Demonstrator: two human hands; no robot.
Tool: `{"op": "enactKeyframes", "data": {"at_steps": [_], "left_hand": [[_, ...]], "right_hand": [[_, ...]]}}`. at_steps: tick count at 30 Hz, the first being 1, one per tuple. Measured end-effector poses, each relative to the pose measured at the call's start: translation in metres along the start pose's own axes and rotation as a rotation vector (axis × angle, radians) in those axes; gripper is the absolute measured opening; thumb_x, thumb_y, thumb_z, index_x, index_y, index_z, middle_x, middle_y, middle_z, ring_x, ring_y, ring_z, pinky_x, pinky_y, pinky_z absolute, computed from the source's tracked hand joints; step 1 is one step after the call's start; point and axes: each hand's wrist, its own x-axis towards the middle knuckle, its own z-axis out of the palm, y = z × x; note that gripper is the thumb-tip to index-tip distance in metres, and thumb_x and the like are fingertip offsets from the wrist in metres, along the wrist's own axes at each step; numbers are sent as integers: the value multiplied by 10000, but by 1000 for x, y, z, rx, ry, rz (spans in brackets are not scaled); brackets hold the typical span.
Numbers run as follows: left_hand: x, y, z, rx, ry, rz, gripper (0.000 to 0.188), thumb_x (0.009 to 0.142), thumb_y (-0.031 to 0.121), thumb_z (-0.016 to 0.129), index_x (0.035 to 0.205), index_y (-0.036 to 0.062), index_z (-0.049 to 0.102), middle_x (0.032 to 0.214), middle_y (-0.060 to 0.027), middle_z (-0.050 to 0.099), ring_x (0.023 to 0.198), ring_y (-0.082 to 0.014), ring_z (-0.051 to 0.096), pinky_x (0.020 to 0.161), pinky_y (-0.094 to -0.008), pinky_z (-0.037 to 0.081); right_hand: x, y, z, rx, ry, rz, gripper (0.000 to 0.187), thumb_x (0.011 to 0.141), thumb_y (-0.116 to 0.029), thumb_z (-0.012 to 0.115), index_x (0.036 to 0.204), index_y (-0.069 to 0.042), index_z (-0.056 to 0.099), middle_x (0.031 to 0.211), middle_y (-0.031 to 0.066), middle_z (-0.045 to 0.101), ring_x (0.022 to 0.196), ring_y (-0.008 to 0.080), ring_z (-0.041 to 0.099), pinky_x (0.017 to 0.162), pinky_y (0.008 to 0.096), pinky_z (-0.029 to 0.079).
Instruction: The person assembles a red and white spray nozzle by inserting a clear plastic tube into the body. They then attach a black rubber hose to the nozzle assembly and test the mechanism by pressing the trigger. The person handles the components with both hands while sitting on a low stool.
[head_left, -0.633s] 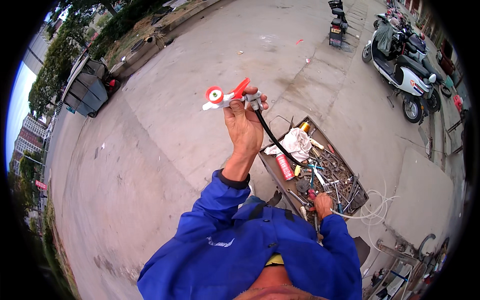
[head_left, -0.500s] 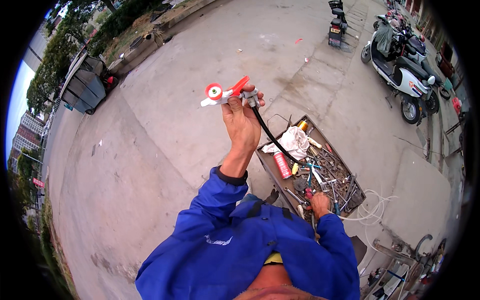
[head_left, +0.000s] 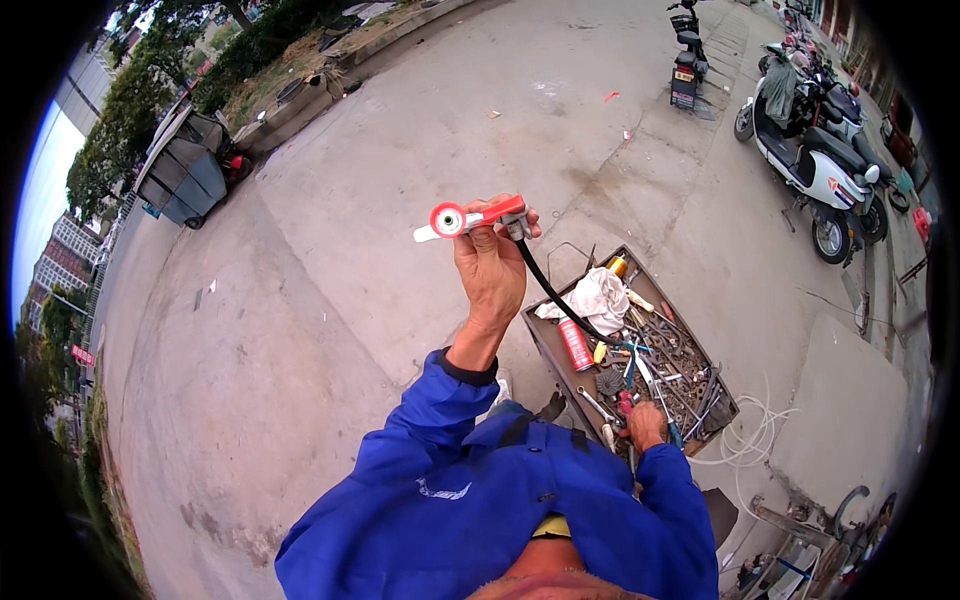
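Observation:
My left hand [head_left: 492,278] is raised over the pavement, closed around a red-and-white lever fitting [head_left: 500,210] with a round red-rimmed end. From it a black hose [head_left: 545,283] curves down into a shallow metal tool tray [head_left: 553,357]. My right hand [head_left: 647,425] is low at the tray's near side, its fingers curled. What they grip is partly hidden; a red-handled tool [head_left: 626,403] lies right beside them. Near it are a wrench [head_left: 596,403] and a grey wire brush [head_left: 609,381].
The tray also holds a red spray can [head_left: 576,345], a white rag [head_left: 598,298] and several loose tools. A white tube [head_left: 748,440] lies coiled to its right. Parked scooters [head_left: 825,180] stand at the far right, a covered three-wheeler [head_left: 185,175] at the far left.
The red lever stood up at an angle and now lies flat along the fitting in my left hand. That hand sits slightly lower; the right hand stays in the tray. The whole view has shifted slightly.

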Motion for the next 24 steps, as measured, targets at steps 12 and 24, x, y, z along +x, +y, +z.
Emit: {"op": "enactKeyframes", "data": {"at_steps": [12, 24], "left_hand": [[-42, 43, 56, 42, -641, 165, 237, 1068, 287, 575, 1230, 126, 512, 1162, -183, 664, 1016, -390, 623, 896, -541, 512], [-34, 20, 34, -58, -262, -44, 320, 1060, 403, 541, 1261, 153, 534, 1216, -140, 640, 1017, -367, 630, 771, -452, 554]], "right_hand": [[-15, 4, -24, 5, -10, -21, 369, 940, -353, 687, 1086, -14, 697, 1043, 133, 712, 986, 259, 719, 763, 360, 614], [-10, -3, -28, 207, -49, 162, 681, 845, -481, 792, 1251, 4, 541, 1116, 181, 672, 935, 317, 742, 749, 413, 619]]}}
